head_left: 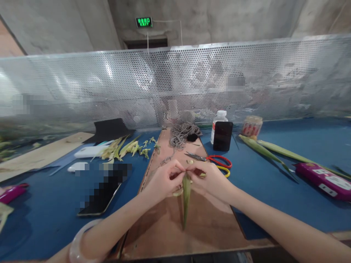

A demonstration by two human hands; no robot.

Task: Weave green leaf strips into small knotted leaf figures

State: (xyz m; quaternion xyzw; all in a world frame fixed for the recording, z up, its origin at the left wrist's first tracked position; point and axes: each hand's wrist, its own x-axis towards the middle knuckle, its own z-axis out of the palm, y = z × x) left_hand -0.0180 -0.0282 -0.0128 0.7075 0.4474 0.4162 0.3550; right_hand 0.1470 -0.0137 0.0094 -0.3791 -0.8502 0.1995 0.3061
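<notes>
Over the wooden board (208, 233), my left hand (168, 177) and my right hand (207, 179) meet fingertip to fingertip. Both are closed in a pinch at the top end of a green leaf strip (186, 199), whose pointed tip hangs down toward me. Exactly what sits between the fingertips is too small to make out. Small pale leaf scraps (178, 192) lie on the board around my hands. Just beyond my right hand rest scissors (219, 160) with red and yellow handles. A tangle of grey yarn (181, 135) is piled at the board's far end.
Left on the blue mat (41, 219) are a black phone (105, 193), folded leaf pieces (117, 149) and a white case (78, 167). To the right stand a white bottle (221, 117), a dark box (222, 136) and a jar (251, 126), near long leaves (263, 149) and a magenta device (323, 180). Behind is a perforated metal screen (192, 80).
</notes>
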